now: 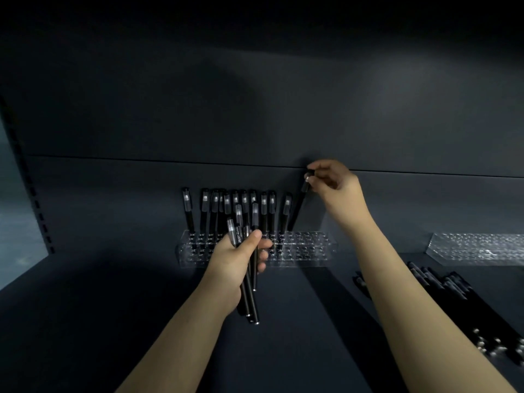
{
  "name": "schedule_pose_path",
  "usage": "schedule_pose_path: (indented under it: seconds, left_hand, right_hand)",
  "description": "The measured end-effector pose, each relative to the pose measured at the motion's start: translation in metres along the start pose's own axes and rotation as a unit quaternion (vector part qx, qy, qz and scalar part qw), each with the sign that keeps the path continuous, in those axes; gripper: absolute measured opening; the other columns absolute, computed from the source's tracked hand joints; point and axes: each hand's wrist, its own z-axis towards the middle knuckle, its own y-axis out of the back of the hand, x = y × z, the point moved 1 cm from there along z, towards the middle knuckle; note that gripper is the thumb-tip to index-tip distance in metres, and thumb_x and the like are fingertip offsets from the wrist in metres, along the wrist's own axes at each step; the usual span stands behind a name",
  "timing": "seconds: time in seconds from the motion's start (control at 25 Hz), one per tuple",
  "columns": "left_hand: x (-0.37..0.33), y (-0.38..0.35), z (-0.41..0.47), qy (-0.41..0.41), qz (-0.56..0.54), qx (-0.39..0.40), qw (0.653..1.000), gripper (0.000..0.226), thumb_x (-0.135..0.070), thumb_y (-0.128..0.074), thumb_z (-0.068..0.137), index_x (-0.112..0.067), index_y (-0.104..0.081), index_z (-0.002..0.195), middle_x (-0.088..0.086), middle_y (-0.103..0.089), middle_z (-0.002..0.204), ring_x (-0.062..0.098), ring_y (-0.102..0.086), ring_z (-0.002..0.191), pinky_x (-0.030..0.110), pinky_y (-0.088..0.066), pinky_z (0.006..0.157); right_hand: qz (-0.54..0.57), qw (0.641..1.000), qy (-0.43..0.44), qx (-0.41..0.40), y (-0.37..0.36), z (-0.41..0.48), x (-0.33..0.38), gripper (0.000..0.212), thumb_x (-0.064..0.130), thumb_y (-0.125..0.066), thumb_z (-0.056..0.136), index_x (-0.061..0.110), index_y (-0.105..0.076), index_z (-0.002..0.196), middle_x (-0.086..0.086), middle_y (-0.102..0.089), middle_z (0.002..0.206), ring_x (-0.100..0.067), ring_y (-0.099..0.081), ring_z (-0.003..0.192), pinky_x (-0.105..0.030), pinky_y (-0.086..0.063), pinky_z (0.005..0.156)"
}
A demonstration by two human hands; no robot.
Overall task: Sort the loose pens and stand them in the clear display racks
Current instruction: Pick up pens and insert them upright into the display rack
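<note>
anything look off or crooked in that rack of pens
Slightly. The pens standing in the near clear rack lean at mixed angles rather than upright, and all crowd its left half. The pen pinched by the right hand tilts most, probably because it is not seated yet.

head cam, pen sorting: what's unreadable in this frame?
- Second rack: cut by right edge.
- Loose pens: dim, run off right edge; no count.
- Pen in right hand: cap hidden by fingers.
- Bundle in left hand: overlapping, print blurred.
</note>
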Motion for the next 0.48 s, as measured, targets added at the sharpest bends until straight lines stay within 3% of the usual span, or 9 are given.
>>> schedule_pose_path:
  seconds: [0.12,0.28,0.48]
  left_hand:
    - [-0.003,0.003,-0.002,0.021,-0.007,0.005,1.000,0.022,-0.028,-0.061,0.094,-0.014,-0.059,0.111,0.002,-0.077,0.089,0.015,-0.069,0.063,0.027,-0.053,0.051]
    - [-0.004,0.002,-0.003,0.014,0.015,0.006,1.000,0.024,-0.027,-0.059,0.096,-0.010,-0.057,0.113,0.003,-0.077,0.082,0.011,-0.055,0.049,0.024,-0.043,0.044]
    - [-0.002,-0.001,-0.002,0.002,0.018,0.006,1.000,0.020,-0.024,-0.058,0.097,-0.008,-0.056,0.107,0.003,-0.075,0.074,0.008,-0.052,0.047,0.021,-0.040,0.042]
  right_hand:
    - [-0.017,1.000,-0.003,0.016,0.000,0.000,-0.001,0.026,0.004,-0.063,0.087,0.030,-0.063,0.093,0.001,-0.068,0.090,-0.017,-0.065,0.091,-0.036,-0.053,0.086]
    - [-0.087,0.995,-0.020,0.054,-0.005,-0.005,-0.008,0.018,0.009,-0.066,0.085,0.025,-0.067,0.093,0.004,-0.068,0.088,-0.013,-0.065,0.088,-0.024,-0.048,0.080]
    - [-0.063,0.996,-0.031,0.056,-0.008,-0.009,-0.008,0.012,0.008,-0.069,0.085,0.014,-0.070,0.095,-0.005,-0.068,0.087,-0.020,-0.066,0.080,-0.025,-0.055,0.075]
